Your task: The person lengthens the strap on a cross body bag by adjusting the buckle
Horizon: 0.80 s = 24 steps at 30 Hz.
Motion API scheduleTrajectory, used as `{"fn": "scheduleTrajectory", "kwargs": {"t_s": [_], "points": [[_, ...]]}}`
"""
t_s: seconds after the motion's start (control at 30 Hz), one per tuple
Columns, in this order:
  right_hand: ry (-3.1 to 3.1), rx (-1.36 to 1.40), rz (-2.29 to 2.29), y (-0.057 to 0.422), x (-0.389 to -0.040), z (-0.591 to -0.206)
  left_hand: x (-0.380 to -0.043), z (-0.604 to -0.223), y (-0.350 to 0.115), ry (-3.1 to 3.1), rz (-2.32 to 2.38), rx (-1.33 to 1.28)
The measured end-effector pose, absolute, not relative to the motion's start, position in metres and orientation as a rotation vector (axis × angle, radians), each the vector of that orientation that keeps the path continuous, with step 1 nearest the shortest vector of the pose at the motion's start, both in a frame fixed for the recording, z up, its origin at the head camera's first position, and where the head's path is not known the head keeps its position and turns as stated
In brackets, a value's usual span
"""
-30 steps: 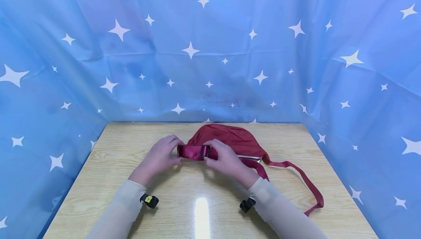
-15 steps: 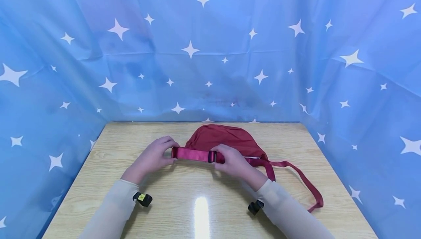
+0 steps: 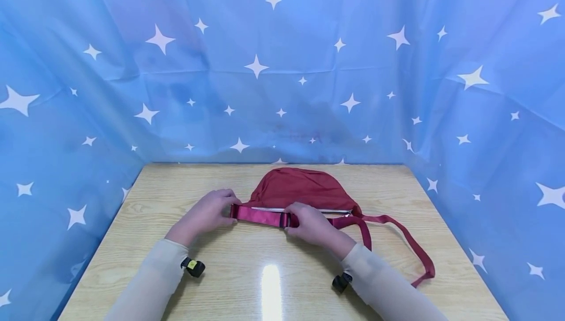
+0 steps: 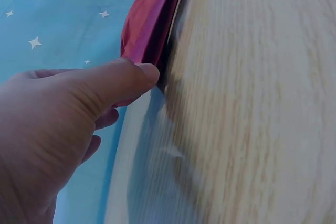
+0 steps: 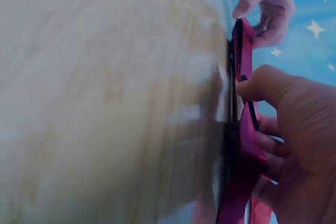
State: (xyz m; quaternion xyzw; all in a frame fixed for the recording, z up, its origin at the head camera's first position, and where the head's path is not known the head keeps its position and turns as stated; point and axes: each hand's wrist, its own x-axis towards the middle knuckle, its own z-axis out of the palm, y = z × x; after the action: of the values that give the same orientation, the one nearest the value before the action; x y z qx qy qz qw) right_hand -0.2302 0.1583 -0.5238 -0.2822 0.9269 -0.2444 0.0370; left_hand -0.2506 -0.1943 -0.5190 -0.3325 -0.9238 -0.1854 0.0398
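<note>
A dark red waist bag [image 3: 304, 188] lies toward the back of the table, its zip edge facing me. In front of it a shiny red strap [image 3: 258, 215] is stretched between both hands. My left hand [image 3: 206, 215] pinches the strap's folded left end between thumb and fingers. With thumb and fingertips my right hand [image 3: 311, 224] grips the strap at a black slider buckle [image 3: 284, 220]. In the right wrist view the strap [image 5: 244, 166] runs on past the right hand. The left wrist view shows the left thumb [image 4: 142, 74] pressed on the strap's end.
A loose red strap [image 3: 417, 247] curves from the bag's right end toward the front right of the wooden table [image 3: 212, 281]. Behind and beside the table hangs a blue curtain [image 3: 282, 90] with white stars. A bright light reflection lies on the tabletop.
Both hands have moved apart, drawing out a longer stretch of strap between the left end and the buckle. Latterly they have lowered it slightly toward me, uncovering the bag's zip.
</note>
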Motion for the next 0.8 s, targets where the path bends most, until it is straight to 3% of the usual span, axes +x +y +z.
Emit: {"fn": "scheduleTrajectory", "kwargs": {"t_s": [0.8], "points": [[2.815, -0.835, -0.771, 0.146, -0.236, -0.525, -0.257, -0.525, -0.199, -2.954, -0.639, -0.926]]}}
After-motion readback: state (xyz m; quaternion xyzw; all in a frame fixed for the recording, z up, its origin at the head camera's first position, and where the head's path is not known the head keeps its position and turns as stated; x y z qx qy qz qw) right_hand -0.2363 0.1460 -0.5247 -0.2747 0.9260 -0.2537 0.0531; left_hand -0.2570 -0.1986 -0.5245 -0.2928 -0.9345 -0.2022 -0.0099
